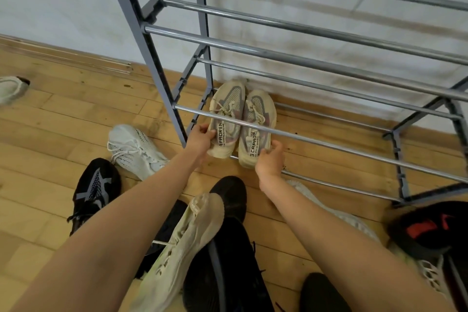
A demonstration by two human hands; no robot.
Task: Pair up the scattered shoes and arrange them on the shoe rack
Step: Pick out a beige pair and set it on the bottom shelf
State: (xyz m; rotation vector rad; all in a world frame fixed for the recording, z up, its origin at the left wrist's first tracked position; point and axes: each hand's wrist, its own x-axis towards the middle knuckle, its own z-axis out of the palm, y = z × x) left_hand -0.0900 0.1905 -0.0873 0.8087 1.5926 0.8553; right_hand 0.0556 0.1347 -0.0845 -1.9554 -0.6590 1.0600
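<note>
Shoe rack [304, 58] stands agst the wall. Upper tiers are bare as far as shown, and only the btm tier holds anything. Wood floor [63, 121] in front carries the rest, unsorted: black/red shoe [425, 230] far R, cream shoe [184, 243] lying over a black shoe [231, 197] btwn the arms, black-grey sneaker [95, 190] and white sneaker [134, 149] to the L, a pale shoe [336, 213] partly under the R forearm, and one more whitish shoe [11, 88] well off at the L edge. I'd say one pair is placed or nearly so, w/ most of the job left, since mates still need finding. That pair, left beige shoe [228, 119] and right beige shoe [255, 132], sits side by side, touching, toes to the wall, at the rack's L end, heels at the btm front bar. Both arms reach fwd, near straight. Left hand [200, 140] grips the left beige shoe's outer heel side, thumb on top. Right hand [271, 159] is curled round the right beige shoe's heel. Prob. a last squaring nudge.
</note>
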